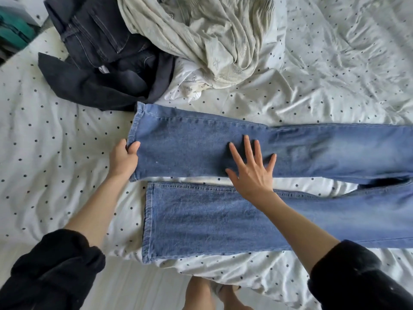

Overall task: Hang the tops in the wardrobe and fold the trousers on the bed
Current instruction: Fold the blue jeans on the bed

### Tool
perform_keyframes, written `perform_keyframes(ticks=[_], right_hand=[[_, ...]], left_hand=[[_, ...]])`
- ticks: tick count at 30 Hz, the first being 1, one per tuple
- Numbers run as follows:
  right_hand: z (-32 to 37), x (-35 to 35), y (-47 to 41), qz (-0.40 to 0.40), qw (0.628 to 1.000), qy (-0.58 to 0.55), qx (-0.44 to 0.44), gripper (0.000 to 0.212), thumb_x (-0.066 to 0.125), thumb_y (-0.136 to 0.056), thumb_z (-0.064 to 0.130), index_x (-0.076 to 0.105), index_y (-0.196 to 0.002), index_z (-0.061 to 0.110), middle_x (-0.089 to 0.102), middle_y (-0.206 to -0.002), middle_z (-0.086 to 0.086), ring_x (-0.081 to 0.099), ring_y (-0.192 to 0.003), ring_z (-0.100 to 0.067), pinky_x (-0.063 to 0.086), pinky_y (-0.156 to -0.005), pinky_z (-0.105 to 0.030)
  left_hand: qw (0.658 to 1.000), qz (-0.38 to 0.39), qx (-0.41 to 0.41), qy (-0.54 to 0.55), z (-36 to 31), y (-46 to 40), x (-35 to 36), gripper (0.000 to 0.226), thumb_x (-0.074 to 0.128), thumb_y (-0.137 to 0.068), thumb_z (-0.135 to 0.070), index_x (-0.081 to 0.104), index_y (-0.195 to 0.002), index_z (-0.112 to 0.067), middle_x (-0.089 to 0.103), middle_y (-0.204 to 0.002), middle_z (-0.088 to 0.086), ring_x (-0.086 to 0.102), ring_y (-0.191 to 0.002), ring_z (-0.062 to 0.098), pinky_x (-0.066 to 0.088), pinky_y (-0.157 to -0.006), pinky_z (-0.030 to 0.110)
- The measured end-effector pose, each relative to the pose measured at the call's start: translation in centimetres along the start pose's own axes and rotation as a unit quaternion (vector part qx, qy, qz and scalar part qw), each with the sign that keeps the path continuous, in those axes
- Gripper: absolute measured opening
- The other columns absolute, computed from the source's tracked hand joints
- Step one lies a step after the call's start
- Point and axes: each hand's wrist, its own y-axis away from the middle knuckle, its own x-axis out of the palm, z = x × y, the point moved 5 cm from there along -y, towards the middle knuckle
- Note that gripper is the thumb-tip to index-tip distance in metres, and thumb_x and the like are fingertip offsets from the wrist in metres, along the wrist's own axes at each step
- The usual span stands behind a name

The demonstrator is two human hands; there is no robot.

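Bed (55,121) under white dotted cover, rumpled. Blue jeans (201,215) spread flat across it, legs side by side, hems leftward. Dark trousers (98,63) heaped beyond, pale crumpled garment (201,36) beside them. Right hand (252,171) released, fingers splayed flat on far leg. Left hand (124,158) grip pinching far leg's hem.

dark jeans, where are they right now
In the head view the dark jeans lie crumpled at the upper left of the bed, left of the pale garment and above the hem of the blue jeans.
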Motion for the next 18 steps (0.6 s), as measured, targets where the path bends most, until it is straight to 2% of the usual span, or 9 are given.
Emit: perform_keyframes(ticks=[3, 6, 9, 10, 12, 13, 15, 17, 18], right_hand=[[-0.2, 1.1, -0.4, 0.031, 0.999, 0.017, -0.003, 0.070, 0.030, -0.094, 0.060, -0.010, -0.147, 0.039, -0.021, -0.156, 0.002, -0.017, -0.144, -0.025, -0.005, -0.107, -0.067], [-0.4, 1.8, -0.1, 0.038, 0.999, 0.025, -0.025, 0.070, 0.029, -0.094, 0.058, -0.009, -0.148, 0.036, -0.022, -0.156, 0.001, -0.020, -0.143, -0.025, -0.011, -0.107, -0.065], [-0.4, 2.2, 1.6, 0.028, 0.998, 0.013, -0.062, 0.064, 0.032, -0.097, 0.051, 0.002, -0.151, 0.031, -0.017, -0.158, -0.001, -0.019, -0.144, -0.023, -0.013, -0.110, -0.057], [-0.4, 2.5, 2.5, 0.026, 0.997, 0.003, -0.074, 0.062, 0.033, -0.098, 0.048, 0.008, -0.151, 0.029, -0.015, -0.158, -0.002, -0.018, -0.144, -0.023, -0.013, -0.112, -0.053], [-0.5, 3.1, 4.5, 0.023, 0.995, -0.024, -0.093, 0.059, 0.038, -0.098, 0.043, 0.018, -0.151, 0.025, -0.008, -0.159, -0.004, -0.016, -0.144, -0.024, -0.012, -0.113, -0.049], [-0.8, 3.3, 5.6, 0.018, 0.995, -0.039, -0.094, 0.058, 0.042, -0.097, 0.040, 0.024, -0.150, 0.023, -0.002, -0.159, -0.006, -0.010, -0.145, -0.026, -0.008, -0.114, -0.049], [-2.3, 3.3, 8.0, -0.009, 0.995, -0.055, -0.077, 0.056, 0.059, -0.091, 0.031, 0.041, -0.142, 0.016, 0.019, -0.155, -0.012, 0.014, -0.144, -0.032, 0.011, -0.113, -0.056], [-4.6, 3.0, 10.0, -0.056, 0.995, -0.063, -0.045, 0.055, 0.074, -0.079, 0.020, 0.056, -0.131, 0.010, 0.041, -0.145, -0.018, 0.039, -0.133, -0.038, 0.029, -0.104, -0.062], [-5.8, 2.9, 10.7, -0.075, 0.994, -0.072, -0.030, 0.056, 0.077, -0.075, 0.017, 0.059, -0.127, 0.009, 0.046, -0.140, -0.020, 0.044, -0.129, -0.039, 0.032, -0.100, -0.064]], left_hand=[[0.999, 0.020, -0.037, -0.035, 0.9, 0.8, 0.6, 0.030, 0.050, -0.096, -0.024, 0.039, -0.073, -0.008, 0.046, -0.074, 0.009, 0.047, -0.077, 0.030, 0.031, -0.067, 0.034], [0.997, -0.001, -0.048, -0.065, 0.8, 2.0, 1.0, 0.021, 0.053, -0.094, -0.016, 0.048, -0.101, 0.003, 0.052, -0.094, 0.019, 0.054, -0.092, 0.037, 0.037, -0.071, 0.037], [0.991, -0.112, 0.000, -0.075, -1.0, 4.7, 0.1, 0.026, 0.055, -0.089, -0.006, 0.047, -0.111, 0.004, 0.050, -0.112, 0.024, 0.051, -0.100, 0.039, 0.040, -0.081, 0.043], [0.988, -0.130, 0.033, -0.071, -2.0, 6.0, 0.3, 0.023, 0.055, -0.087, -0.003, 0.049, -0.108, 0.005, 0.051, -0.108, 0.025, 0.051, -0.099, 0.040, 0.039, -0.083, 0.044], [0.984, -0.112, 0.117, -0.074, -4.1, 9.4, 1.7, 0.017, 0.055, -0.085, 0.002, 0.052, -0.101, 0.007, 0.053, -0.097, 0.024, 0.051, -0.094, 0.039, 0.039, -0.082, 0.045], [0.980, -0.089, 0.162, -0.077, -5.2, 11.3, 2.8, 0.015, 0.056, -0.084, 0.005, 0.054, -0.099, 0.007, 0.054, -0.094, 0.023, 0.052, -0.091, 0.038, 0.041, -0.081, 0.044], [0.968, -0.029, 0.237, -0.077, -7.0, 15.4, 5.8, 0.017, 0.057, -0.082, 0.009, 0.057, -0.099, 0.006, 0.056, -0.094, 0.020, 0.054, -0.091, 0.035, 0.042, -0.080, 0.040], [0.956, 0.037, 0.278, -0.084, -8.5, 18.9, 8.9, 0.021, 0.058, -0.081, 0.010, 0.060, -0.100, 0.003, 0.058, -0.099, 0.016, 0.056, -0.094, 0.034, 0.043, -0.081, 0.039], [0.949, 0.071, 0.291, -0.093, -9.1, 20.2, 10.3, 0.023, 0.058, -0.080, 0.010, 0.062, -0.101, 0.001, 0.059, -0.101, 0.014, 0.057, -0.095, 0.034, 0.044, -0.080, 0.041]])
